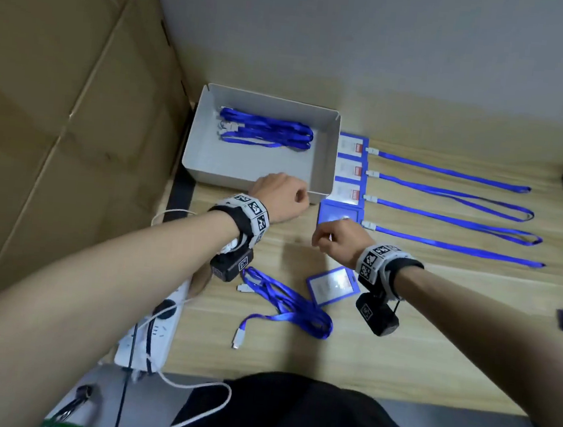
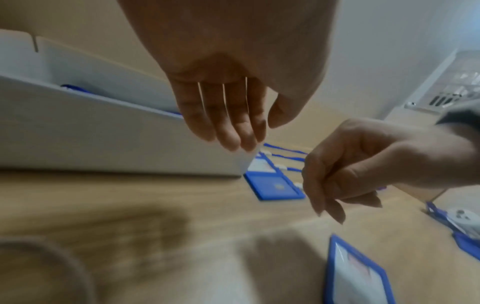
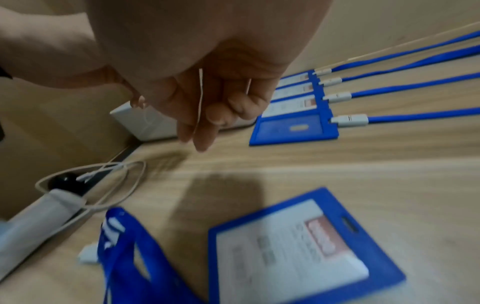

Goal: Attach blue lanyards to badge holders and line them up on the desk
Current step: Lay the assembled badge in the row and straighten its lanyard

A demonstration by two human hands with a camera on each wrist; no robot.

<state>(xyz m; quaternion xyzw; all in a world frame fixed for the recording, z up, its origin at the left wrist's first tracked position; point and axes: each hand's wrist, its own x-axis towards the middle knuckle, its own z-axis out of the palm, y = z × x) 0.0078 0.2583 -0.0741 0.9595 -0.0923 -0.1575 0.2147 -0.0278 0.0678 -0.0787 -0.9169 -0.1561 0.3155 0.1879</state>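
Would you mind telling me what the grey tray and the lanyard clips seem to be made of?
The grey rectangular tray looks like thin matt sheet metal or plastic: its walls are slim with notched corners. The white lanyard clips appear to be smooth moulded plastic, though blur leaves that uncertain.

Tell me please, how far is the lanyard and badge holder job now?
Done: four badge holders with lanyards attached lie in a row beside the grey tray; the nearest shows its blue back. In hand: nothing, the left hand and right hand both hover empty. Left: one loose badge holder and loose lanyards on the desk, more lanyards in the tray.
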